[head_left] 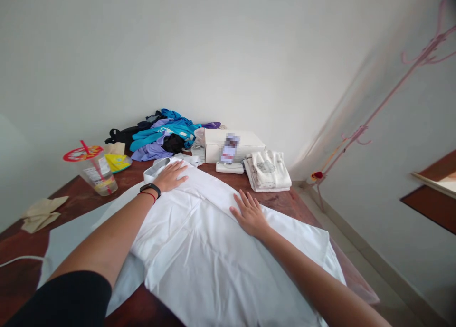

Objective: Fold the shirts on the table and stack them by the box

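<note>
A white shirt (199,251) lies spread over the wooden table, with creases through its middle and its collar (156,169) at the far left end. My left hand (172,175) rests palm down on the cloth just beside the collar, fingers stretched out. On the folded-over strip further right, my right hand (251,215) lies flat with its fingers spread. Neither hand grips the fabric. A dark band and a red string circle my left wrist. The shirt's near edge runs out of view at the bottom.
Behind the shirt are a heap of clothes (167,132), a white box (235,144) and folded white cloths (269,170). A plastic cup (98,172) with a straw stands on the left, near a crumpled napkin (42,213). A pink coat stand (384,99) leans across the right side.
</note>
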Demonstrator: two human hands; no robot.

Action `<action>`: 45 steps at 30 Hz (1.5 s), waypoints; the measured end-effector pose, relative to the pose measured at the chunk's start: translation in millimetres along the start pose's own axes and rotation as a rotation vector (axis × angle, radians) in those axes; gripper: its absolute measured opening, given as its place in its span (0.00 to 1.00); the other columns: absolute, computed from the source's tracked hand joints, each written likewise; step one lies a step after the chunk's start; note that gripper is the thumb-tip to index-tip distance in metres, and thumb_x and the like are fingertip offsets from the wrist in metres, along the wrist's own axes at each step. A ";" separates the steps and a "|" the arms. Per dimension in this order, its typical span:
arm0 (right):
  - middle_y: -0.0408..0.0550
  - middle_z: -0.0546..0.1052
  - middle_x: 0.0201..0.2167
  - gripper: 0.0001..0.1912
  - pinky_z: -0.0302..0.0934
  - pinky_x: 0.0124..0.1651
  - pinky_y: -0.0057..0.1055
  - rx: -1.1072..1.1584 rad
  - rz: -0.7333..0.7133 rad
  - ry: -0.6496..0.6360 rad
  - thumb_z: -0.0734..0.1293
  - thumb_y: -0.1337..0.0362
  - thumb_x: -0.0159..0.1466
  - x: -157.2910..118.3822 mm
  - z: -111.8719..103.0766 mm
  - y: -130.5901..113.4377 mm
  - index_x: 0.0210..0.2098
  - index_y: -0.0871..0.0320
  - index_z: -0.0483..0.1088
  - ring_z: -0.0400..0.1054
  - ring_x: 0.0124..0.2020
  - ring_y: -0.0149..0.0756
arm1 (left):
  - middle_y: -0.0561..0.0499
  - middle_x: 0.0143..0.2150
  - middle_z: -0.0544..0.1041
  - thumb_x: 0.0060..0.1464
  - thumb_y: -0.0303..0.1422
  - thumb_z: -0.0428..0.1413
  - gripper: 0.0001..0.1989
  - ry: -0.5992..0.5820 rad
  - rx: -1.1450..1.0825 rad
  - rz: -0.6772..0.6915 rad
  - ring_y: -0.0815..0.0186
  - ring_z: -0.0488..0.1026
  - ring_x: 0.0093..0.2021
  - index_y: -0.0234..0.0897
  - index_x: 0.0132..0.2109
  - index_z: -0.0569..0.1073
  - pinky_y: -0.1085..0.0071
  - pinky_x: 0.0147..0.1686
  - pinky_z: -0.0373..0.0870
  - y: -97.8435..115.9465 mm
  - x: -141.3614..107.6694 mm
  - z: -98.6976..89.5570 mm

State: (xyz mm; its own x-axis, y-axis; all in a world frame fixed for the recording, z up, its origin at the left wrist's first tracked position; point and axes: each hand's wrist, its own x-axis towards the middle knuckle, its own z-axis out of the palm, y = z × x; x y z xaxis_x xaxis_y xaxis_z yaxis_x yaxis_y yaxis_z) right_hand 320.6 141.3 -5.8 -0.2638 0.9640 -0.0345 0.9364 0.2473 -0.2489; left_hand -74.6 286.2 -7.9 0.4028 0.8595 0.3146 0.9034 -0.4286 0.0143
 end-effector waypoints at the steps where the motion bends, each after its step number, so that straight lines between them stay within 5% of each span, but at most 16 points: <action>1: 0.46 0.41 0.77 0.38 0.33 0.74 0.51 -0.005 0.014 0.010 0.46 0.38 0.72 -10.0 -0.8 8.7 0.74 0.49 0.47 0.33 0.76 0.49 | 0.44 0.75 0.56 0.66 0.52 0.44 0.34 -0.008 0.002 -0.001 0.52 0.51 0.74 0.38 0.70 0.64 0.54 0.72 0.49 1.0 0.3 -1.6; 18: 0.48 0.49 0.75 0.37 0.43 0.72 0.57 -0.168 0.326 0.191 0.46 0.40 0.71 -145.2 1.0 154.5 0.74 0.48 0.50 0.41 0.75 0.53 | 0.43 0.75 0.54 0.66 0.50 0.43 0.33 -0.078 0.061 -0.025 0.51 0.48 0.75 0.38 0.70 0.63 0.52 0.71 0.50 -1.1 5.3 -3.3; 30: 0.49 0.52 0.74 0.38 0.41 0.71 0.59 -0.130 0.375 0.309 0.49 0.38 0.69 -151.7 13.1 166.5 0.72 0.48 0.54 0.40 0.75 0.56 | 0.46 0.76 0.50 0.68 0.49 0.42 0.31 -0.136 0.170 -0.098 0.45 0.42 0.76 0.43 0.72 0.60 0.40 0.70 0.39 12.2 3.5 -14.0; 45: 0.49 0.52 0.75 0.39 0.42 0.72 0.58 -0.171 0.373 0.311 0.47 0.38 0.69 -153.8 15.6 167.6 0.73 0.48 0.53 0.41 0.75 0.56 | 0.38 0.76 0.48 0.66 0.52 0.42 0.37 -0.005 0.007 -0.226 0.47 0.42 0.76 0.35 0.74 0.53 0.45 0.71 0.46 0.6 6.3 -2.2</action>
State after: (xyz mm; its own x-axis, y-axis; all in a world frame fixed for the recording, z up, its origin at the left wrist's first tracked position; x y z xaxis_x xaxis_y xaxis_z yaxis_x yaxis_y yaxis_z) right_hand 514.5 32.9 -57.3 0.1528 0.9666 0.2056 0.9849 -0.1318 -0.1124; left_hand -71.8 290.7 -3.7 0.1903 0.9349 0.2996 0.9717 -0.2228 0.0779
